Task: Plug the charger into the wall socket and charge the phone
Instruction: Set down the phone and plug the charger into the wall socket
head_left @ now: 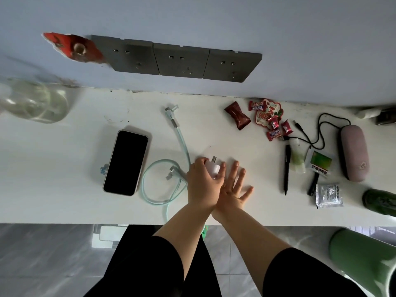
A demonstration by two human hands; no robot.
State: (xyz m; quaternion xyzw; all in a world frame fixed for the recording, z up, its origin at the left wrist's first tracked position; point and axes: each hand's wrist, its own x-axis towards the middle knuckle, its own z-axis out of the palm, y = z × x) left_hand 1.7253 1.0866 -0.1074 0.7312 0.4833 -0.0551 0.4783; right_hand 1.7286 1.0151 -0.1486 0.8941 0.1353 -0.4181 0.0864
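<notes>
My left hand [202, 186] is closed around a white charger plug [212, 168] just above the white table [53, 179]; the plug's metal prongs point toward the wall. Right beside it, my right hand [234, 187] lies flat with fingers spread and holds nothing. A mint-green cable [163, 181] lies looped to the left of my hands, with one connector near the wall and another near the plug. The phone [126, 161] rests face up with a dark screen, left of the cable. Three grey wall sockets [182, 61] sit in a row on the wall above the table.
Red candy wrappers [267, 116] lie at the back right. Further right are a black pen [286, 168], a silver sachet [327, 195], a thin black cable [321, 125], a pink case [354, 153] and a green bottle [380, 202]. A glass jar [32, 99] stands at far left.
</notes>
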